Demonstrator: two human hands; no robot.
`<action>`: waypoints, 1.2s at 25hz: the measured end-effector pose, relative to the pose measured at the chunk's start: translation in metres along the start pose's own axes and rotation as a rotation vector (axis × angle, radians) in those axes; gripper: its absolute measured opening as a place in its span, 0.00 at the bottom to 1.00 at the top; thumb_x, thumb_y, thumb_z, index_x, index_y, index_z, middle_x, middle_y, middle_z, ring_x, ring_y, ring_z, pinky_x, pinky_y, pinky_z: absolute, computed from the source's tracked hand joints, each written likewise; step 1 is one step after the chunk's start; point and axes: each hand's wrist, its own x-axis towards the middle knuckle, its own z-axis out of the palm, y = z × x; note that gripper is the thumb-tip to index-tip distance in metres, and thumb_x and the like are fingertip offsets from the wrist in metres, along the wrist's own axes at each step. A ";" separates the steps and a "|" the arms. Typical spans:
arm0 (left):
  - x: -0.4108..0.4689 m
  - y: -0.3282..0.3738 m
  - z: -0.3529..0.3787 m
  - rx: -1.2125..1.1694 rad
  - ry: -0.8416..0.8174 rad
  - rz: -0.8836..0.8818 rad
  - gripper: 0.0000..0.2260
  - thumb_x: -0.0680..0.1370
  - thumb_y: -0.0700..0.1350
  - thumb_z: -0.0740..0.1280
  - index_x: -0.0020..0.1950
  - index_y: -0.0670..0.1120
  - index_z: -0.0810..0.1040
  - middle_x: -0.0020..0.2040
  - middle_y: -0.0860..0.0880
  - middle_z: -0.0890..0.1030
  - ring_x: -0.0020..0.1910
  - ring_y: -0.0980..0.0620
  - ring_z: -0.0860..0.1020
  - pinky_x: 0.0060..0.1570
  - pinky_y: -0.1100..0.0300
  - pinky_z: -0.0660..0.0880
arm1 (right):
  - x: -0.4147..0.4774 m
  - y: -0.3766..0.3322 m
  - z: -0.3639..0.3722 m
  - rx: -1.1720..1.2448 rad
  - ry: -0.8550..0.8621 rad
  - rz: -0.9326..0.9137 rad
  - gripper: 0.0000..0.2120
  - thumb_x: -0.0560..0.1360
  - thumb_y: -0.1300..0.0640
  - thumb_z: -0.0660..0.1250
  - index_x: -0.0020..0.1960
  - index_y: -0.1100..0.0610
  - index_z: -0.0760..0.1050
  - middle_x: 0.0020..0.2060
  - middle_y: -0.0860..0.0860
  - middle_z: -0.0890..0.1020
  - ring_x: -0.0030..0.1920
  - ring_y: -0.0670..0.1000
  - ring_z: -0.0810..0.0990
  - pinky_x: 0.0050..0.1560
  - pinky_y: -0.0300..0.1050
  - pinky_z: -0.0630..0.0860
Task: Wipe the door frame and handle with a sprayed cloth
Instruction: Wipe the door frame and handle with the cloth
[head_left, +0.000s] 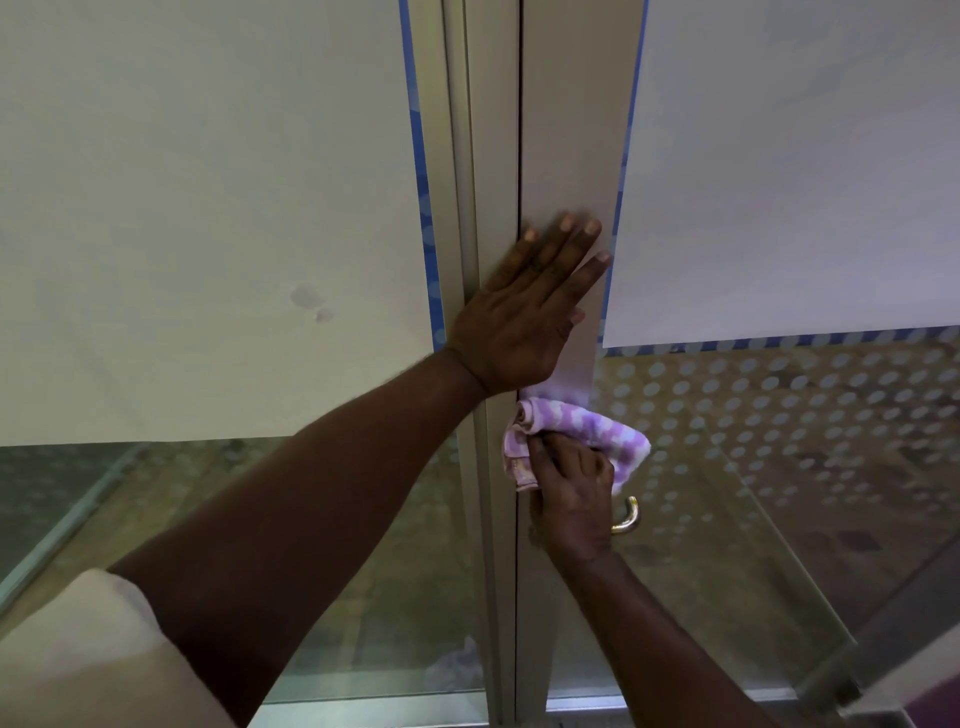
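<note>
**Cloth on the door stile, handle just below**

While the left hand (524, 306) lies flat and open against the pale metal door frame (566, 130), fingers spread and pointing up along it, the right hand (571, 493) presses a bunched purple-and-white checked cloth (587, 423) onto the same upright just beneath. Its fingers are curled shut around the cloth, clamping it to the metal.

From the head camera, the one view there is, the frame's long axis runs straight up and down, so any stroke has to follow that line. The brass-coloured door handle (626, 517) shows only as a curved end poking out just below and to the right of the right hand's knuckles; the rest is hidden behind the hand. The right hand is clearly the nearer one to it, and I judge a short drop downward would bring the cloth onto the handle.

White paper sheets (208, 208) edged with blue tape (423, 171) cover the upper glass on both sides. Lower down, the right pane carries a frosted dot pattern (779, 405); the left is clear, with floor visible beyond.
</note>
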 end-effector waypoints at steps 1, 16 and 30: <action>0.000 0.000 0.000 0.002 0.001 -0.002 0.24 0.84 0.43 0.62 0.80 0.39 0.67 0.80 0.36 0.68 0.80 0.36 0.66 0.80 0.38 0.60 | -0.006 0.000 0.001 -0.005 -0.033 -0.002 0.28 0.69 0.62 0.65 0.69 0.58 0.79 0.58 0.57 0.82 0.55 0.61 0.80 0.53 0.58 0.74; 0.000 0.000 0.001 0.036 -0.002 0.002 0.23 0.84 0.43 0.61 0.80 0.38 0.68 0.79 0.35 0.69 0.79 0.35 0.67 0.79 0.37 0.61 | -0.029 -0.006 -0.015 -0.062 -0.565 0.099 0.20 0.70 0.57 0.74 0.62 0.49 0.83 0.53 0.50 0.84 0.54 0.59 0.81 0.49 0.57 0.77; 0.001 0.000 -0.002 0.036 0.005 0.004 0.23 0.85 0.43 0.61 0.80 0.38 0.68 0.79 0.34 0.69 0.79 0.35 0.68 0.79 0.38 0.60 | -0.039 0.004 -0.038 -0.103 -0.553 0.021 0.20 0.65 0.50 0.60 0.52 0.48 0.83 0.52 0.48 0.80 0.52 0.56 0.80 0.50 0.55 0.74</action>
